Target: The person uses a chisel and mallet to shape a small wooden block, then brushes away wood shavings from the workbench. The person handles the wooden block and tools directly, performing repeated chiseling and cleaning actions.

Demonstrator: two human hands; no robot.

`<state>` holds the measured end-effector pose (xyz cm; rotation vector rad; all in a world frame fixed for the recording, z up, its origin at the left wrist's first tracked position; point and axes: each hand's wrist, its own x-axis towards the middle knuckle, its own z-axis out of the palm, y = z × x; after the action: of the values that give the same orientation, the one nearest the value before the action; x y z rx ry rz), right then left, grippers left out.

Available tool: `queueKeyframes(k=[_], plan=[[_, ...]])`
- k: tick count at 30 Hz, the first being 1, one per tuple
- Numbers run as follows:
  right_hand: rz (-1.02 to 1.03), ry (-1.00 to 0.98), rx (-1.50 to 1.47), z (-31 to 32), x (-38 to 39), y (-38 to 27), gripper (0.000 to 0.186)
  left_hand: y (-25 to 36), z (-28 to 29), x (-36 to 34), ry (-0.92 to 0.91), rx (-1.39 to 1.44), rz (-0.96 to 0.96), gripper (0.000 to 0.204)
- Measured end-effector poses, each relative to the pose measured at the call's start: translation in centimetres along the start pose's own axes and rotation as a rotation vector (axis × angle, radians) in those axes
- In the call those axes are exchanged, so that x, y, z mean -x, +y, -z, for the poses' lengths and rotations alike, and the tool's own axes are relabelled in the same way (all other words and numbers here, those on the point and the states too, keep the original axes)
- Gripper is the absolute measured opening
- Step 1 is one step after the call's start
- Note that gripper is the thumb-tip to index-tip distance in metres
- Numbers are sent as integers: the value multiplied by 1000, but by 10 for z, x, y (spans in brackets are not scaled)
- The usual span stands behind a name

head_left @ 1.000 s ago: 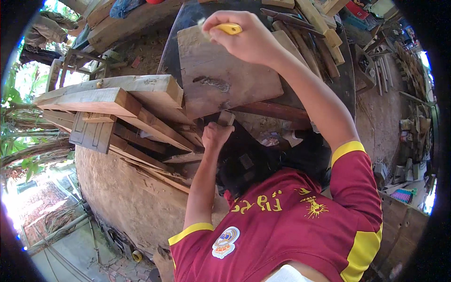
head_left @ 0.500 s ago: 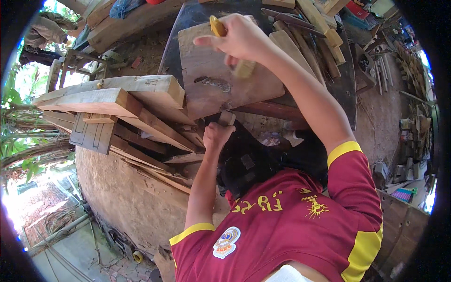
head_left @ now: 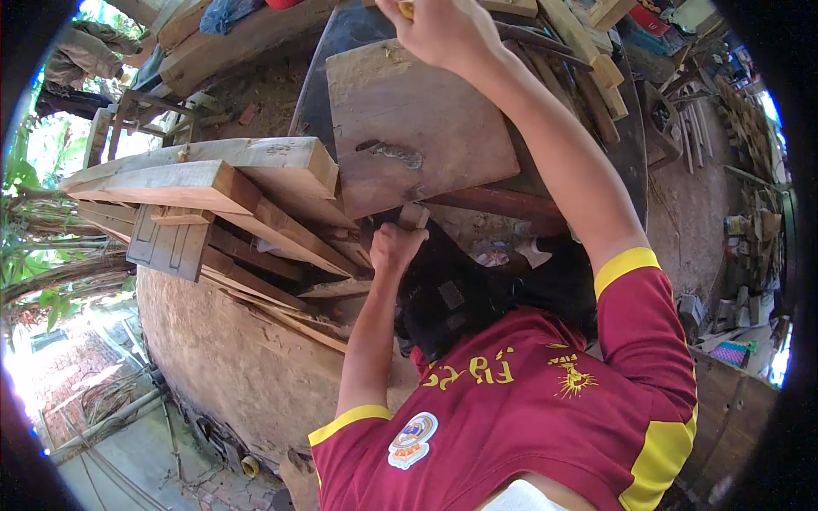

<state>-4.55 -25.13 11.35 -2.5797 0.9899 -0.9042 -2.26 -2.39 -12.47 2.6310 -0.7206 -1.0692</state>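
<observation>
A flat brown wooden board (head_left: 452, 128) lies tilted on the dark workbench top in front of me, with a ragged dark hollow in its surface. At its near edge my left hand (head_left: 394, 249) is closed around a small wooden block (head_left: 414, 215); whether block and board are joined, I cannot tell. Beyond the board's far edge, at the top of the view, my right hand (head_left: 443, 30) grips a yellow-handled brush (head_left: 406, 9). Only a bit of its yellow handle shows now, the rest being hidden by the hand or out of view.
Thick timber beams (head_left: 213, 183) are stacked at the left, reaching close to the board. Several wooden sticks and offcuts (head_left: 588, 98) lie along the right of the dark workbench (head_left: 629, 157). A grey panel (head_left: 166, 243) rests against the beams.
My right hand has moved up and away with the brush, from above the board to beyond its far edge. My left hand and the board have hardly moved.
</observation>
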Motion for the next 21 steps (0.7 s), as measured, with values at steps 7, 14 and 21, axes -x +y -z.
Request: queueKeyframes(k=[7,14,21], plan=[[195,-19,-281,-50,-21,-6,52,4,3,5,46,44,-21,64],[50,120,-533,-56,-36,-16,42,2,3,4,21,78,27,71],[177,131,-109,-77,-33,-4,43,-4,-1,-4,21,75,11,69]])
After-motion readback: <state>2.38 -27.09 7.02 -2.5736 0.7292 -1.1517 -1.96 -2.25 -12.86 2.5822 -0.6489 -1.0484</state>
